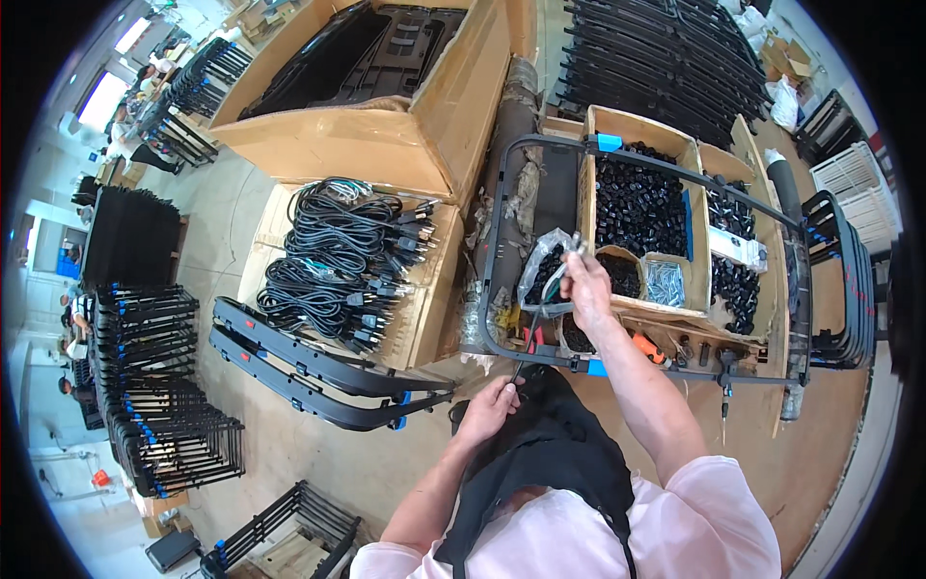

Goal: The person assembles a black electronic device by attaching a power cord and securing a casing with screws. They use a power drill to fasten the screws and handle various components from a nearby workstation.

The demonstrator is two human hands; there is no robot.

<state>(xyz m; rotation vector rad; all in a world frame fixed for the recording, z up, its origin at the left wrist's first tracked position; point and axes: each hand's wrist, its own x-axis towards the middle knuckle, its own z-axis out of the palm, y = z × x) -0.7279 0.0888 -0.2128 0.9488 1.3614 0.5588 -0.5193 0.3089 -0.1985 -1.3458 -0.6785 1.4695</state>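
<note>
A thin black cord [536, 333] runs between my two hands, over the near left corner of a black tubular frame [493, 253]. My left hand [492, 410] is closed around its lower part, just in front of the frame. My right hand [586, 287] pinches its upper part, where thin loose wires and a pale tip show; the fingers partly hide them. A clear plastic bag [532, 275] with small black parts lies beside the right hand. Blue pieces [609, 143] sit on the frame, which rests across the workbench.
Coiled black power cords [333, 241] lie on a cardboard box at left, with black curved bars [318, 372] before it. Wooden bins hold small black parts [632, 207] and screws [665, 283]. An orange-handled tool [648, 348] lies near the bench edge. Stacked frames [159, 396] stand left.
</note>
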